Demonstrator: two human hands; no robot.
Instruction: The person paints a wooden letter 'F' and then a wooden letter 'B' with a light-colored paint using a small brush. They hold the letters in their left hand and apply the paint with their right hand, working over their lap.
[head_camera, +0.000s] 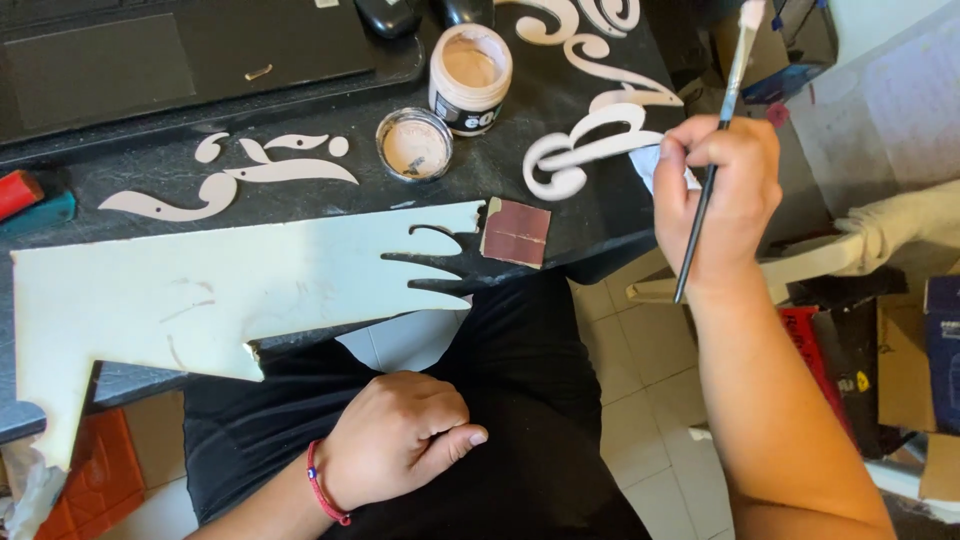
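My right hand (722, 190) grips a long black-handled paintbrush (727, 110), bristles pointing up, and also pinches a bit of white cloth or paper against a cream curled wooden cut-out (585, 150) at the table's right edge. My left hand (400, 440), with a red cord bracelet, rests as a loose fist on my black-clothed lap, holding nothing. A large cream-painted wooden board (200, 295) with cut scroll shapes lies across the dark table (490, 170). An open jar of pale pink paint (470, 75) and its lid (414, 144) stand behind it.
A square of reddish-brown sandpaper (516, 232) lies by the board's right end. Several small cream scroll pieces (235, 175) sit on the table's left, with more scroll pieces (590, 40) at the back. A black laptop (180, 50) is at the rear. Boxes (900, 350) crowd the tiled floor on the right.
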